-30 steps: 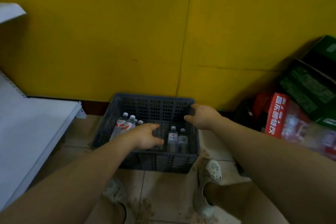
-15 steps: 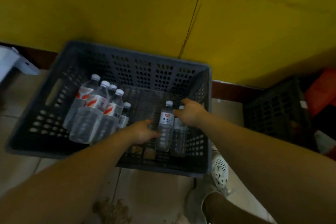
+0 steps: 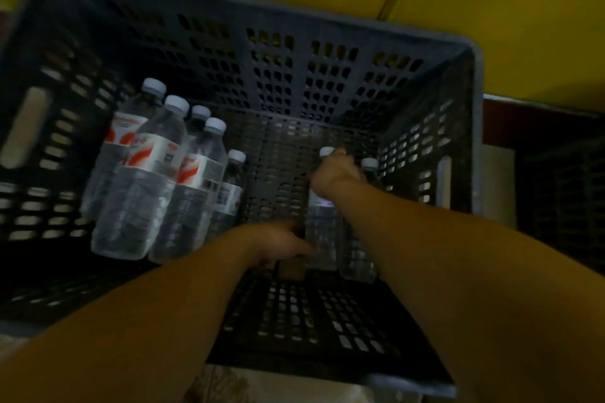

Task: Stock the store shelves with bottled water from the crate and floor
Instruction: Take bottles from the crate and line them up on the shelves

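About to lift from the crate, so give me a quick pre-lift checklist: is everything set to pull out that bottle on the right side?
1. Neck grip by right hand on the clear plastic white-capped water bottle: ok.
2. Hold by left hand on its lower body: cannot tell, blurred.
3. Cap on: ok.
4. The neighbouring clear bottle free of the right hand: cannot tell.
5. The dark grey perforated plastic crate open above: ok.
6. The cluster of five red-labelled clear bottles apart from both hands: ok.
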Demonstrator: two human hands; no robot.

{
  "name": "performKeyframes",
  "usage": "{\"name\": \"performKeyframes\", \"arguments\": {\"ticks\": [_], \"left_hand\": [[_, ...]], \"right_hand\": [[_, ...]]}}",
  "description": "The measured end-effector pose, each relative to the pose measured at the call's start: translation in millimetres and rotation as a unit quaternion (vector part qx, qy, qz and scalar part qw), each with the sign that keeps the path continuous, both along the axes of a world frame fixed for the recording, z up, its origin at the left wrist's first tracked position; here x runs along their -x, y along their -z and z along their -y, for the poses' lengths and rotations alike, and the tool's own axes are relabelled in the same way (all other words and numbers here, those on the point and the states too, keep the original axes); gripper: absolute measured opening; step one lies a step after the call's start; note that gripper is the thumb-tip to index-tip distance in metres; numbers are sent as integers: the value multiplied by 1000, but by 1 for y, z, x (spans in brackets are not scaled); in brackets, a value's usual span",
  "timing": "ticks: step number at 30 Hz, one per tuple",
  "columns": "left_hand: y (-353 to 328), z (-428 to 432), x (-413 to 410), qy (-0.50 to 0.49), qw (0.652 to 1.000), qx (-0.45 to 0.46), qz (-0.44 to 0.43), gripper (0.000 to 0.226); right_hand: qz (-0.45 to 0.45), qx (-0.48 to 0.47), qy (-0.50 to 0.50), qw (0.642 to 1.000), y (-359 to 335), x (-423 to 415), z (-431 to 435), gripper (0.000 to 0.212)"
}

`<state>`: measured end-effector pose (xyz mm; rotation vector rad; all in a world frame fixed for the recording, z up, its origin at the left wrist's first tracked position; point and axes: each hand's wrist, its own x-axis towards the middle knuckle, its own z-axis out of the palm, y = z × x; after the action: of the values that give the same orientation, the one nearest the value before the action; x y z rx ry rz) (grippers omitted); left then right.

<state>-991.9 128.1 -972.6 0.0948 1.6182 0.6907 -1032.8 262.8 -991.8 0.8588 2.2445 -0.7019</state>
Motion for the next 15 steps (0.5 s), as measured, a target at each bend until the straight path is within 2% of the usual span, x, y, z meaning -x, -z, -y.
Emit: {"name": "performKeyframes", "arguments": {"ticks": [2, 3, 5, 6, 7, 10, 12, 15], "left_hand": [[1, -1, -4, 4, 1000, -15, 8, 70], [-1, -2, -5, 1, 1000, -20, 15, 66], [-6, -4, -5, -17, 999, -27, 26, 37], [-8, -5, -6, -31, 998, -38, 27, 32], [-9, -6, -7, -40, 998, -45, 17, 36], [-29, -11, -8, -52, 997, -43, -43, 70], [-51, -15, -6, -54, 994, -41, -90, 71], [-93, -12, -9, -148, 978, -85, -118, 69]], "right_hand": [[-12, 5, -39, 999, -3, -6, 4, 74], [-22, 16, -54, 998, -5, -11, 5, 75], [-57, 41, -61, 996, -12, -21, 7, 79], [-74, 45, -58, 995, -17, -26, 6, 79], [-89, 44, -51, 994, -24, -30, 4, 79], [-145, 48, 22, 988, -49, -40, -2, 75], [-189, 70, 95, 975, -73, -43, -7, 76], [-253, 120, 189, 941, -124, -54, -14, 80]]}}
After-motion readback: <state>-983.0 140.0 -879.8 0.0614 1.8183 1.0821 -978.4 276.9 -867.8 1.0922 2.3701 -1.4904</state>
